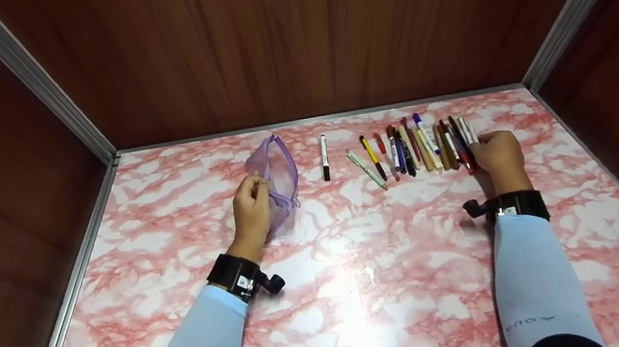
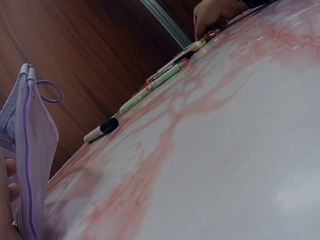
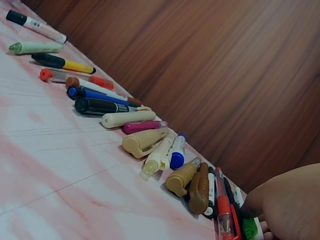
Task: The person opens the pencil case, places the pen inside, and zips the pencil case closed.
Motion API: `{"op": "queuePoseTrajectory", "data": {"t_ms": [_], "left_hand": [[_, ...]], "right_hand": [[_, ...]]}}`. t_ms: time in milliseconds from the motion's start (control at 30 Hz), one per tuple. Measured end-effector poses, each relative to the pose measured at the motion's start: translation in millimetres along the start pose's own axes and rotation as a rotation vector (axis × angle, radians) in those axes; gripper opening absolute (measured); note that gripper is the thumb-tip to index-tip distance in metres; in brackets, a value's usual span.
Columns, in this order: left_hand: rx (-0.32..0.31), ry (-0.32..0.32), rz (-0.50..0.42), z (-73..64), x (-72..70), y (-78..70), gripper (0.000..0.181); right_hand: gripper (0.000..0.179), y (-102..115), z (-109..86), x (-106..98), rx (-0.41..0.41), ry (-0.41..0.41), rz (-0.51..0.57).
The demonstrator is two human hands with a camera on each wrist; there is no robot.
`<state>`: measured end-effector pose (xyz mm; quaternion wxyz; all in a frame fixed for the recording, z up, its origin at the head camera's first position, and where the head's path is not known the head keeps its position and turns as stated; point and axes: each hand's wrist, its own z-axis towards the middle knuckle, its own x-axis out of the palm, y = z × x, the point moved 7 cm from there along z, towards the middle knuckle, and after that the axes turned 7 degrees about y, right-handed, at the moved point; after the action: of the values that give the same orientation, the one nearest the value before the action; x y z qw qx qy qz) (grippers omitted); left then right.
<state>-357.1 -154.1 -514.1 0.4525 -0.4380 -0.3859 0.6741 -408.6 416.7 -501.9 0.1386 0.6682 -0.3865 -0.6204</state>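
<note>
A purple mesh zip pouch (image 1: 284,170) stands with its mouth spread open. My left hand (image 1: 251,205) pinches its near left edge; in the left wrist view the pouch (image 2: 42,135) shows its zip and a purple loop at the top. At the right end of a row of pens, my right hand (image 1: 498,155) has thumb and fingers round a white marker with a green cap (image 3: 249,227), partly hidden by the hand. Beside that marker lies a red pen (image 3: 223,202), then a brown pen (image 3: 199,190).
A black-capped white marker (image 1: 325,157) lies alone between pouch and row. At the row's left end are a light green pen (image 1: 365,167) and a yellow and black pen (image 1: 373,157). Brown wooden panels (image 1: 296,42) close off the back and sides of the marbled table (image 1: 321,287).
</note>
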Motion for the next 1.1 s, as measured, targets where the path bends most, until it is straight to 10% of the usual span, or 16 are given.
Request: {"op": "queuePoseTrajectory", "data": {"t_ms": [1100], "left_hand": [[0.034,0.012,0.006,0.9,-0.1,-0.6,0.017]], "right_hand": [[0.051,-10,3.2,-13,0.045,-0.075,0.213]]}}
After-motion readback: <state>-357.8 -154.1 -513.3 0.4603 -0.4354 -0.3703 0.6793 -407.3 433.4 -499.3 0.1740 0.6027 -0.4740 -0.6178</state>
